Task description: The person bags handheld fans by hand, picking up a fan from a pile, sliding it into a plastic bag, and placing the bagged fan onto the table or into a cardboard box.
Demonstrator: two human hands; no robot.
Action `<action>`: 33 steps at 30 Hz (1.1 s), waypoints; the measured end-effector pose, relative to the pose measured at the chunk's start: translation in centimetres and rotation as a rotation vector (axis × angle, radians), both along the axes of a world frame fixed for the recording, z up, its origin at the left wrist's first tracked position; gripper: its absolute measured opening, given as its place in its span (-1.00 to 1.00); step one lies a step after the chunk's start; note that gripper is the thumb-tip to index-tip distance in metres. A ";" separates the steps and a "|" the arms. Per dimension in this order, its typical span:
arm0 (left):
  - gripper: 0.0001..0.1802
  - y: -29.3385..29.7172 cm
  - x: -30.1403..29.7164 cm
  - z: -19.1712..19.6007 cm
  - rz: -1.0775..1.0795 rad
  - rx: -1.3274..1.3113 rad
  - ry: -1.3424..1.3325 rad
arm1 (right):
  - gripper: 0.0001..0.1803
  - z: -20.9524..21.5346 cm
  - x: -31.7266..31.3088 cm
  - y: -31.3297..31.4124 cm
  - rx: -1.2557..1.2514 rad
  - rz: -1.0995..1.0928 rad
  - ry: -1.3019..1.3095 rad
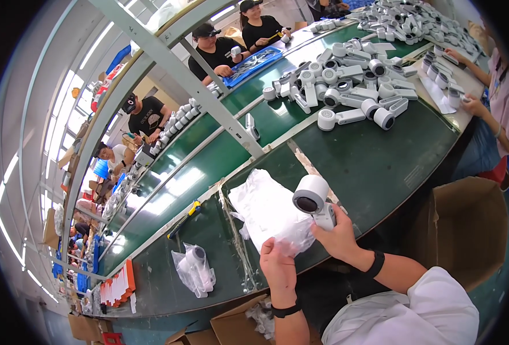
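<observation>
My right hand grips the grey handle of a white handheld device with a drum-shaped head and a dark round end. The device is held upright over the right side of a stack of thin white plastic bags, its dark end turned to the left and toward me. My left hand is at the near edge of the stack, fingers pinched on the film of a plastic bag. A bagged device lies to the left on the green table.
A heap of similar devices covers the far right. A yellow-and-black box cutter and orange-and-white boxes lie left. A metal post rises ahead. Open cardboard boxes stand right and below. Co-workers sit across the belt and at right.
</observation>
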State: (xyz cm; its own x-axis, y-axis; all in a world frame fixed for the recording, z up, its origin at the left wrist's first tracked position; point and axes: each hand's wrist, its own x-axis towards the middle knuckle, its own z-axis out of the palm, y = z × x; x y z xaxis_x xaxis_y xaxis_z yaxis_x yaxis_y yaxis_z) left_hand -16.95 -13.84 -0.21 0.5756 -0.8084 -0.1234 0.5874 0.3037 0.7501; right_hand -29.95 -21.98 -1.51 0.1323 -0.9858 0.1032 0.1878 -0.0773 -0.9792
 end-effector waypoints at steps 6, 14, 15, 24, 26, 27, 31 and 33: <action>-0.86 -0.8 -0.7 -0.8 0.035 0.084 -0.219 | -0.56 0.7 -1.7 0.5 -0.001 0.046 0.091; -0.87 -1.1 -1.8 -0.5 0.039 0.152 -0.323 | -0.46 1.3 -8.0 1.1 -0.174 0.192 0.152; -0.86 -1.0 -1.9 -0.5 0.036 0.166 -0.416 | -0.46 1.5 -9.6 1.0 -0.173 0.196 0.153; -0.85 -1.2 -3.0 0.0 -0.135 0.147 -0.612 | -0.09 6.1 -13.1 -0.8 0.142 0.992 0.458; -0.86 -1.0 -3.1 0.5 -0.149 0.153 -0.629 | -0.05 6.2 -12.3 -1.5 0.154 1.028 0.511; -0.86 -0.8 -3.0 0.7 -0.158 0.160 -0.645 | 0.00 6.0 -11.9 -1.7 0.163 1.069 0.565; -0.86 -0.1 -1.7 0.5 -0.137 0.185 -0.683 | -0.03 5.2 -11.1 -2.3 0.109 1.089 0.616; -0.86 0.4 -1.2 0.5 -0.187 0.139 -0.673 | -0.09 4.4 -10.9 -2.3 0.099 1.066 0.619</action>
State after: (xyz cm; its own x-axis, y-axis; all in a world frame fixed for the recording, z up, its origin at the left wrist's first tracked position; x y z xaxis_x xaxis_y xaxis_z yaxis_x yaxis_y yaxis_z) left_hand -18.15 -13.44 0.33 0.4161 -0.9037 0.1012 0.0157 0.1184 0.9928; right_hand -40.86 -24.32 2.90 0.8739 -0.3558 -0.3312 -0.3849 -0.0904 -0.9185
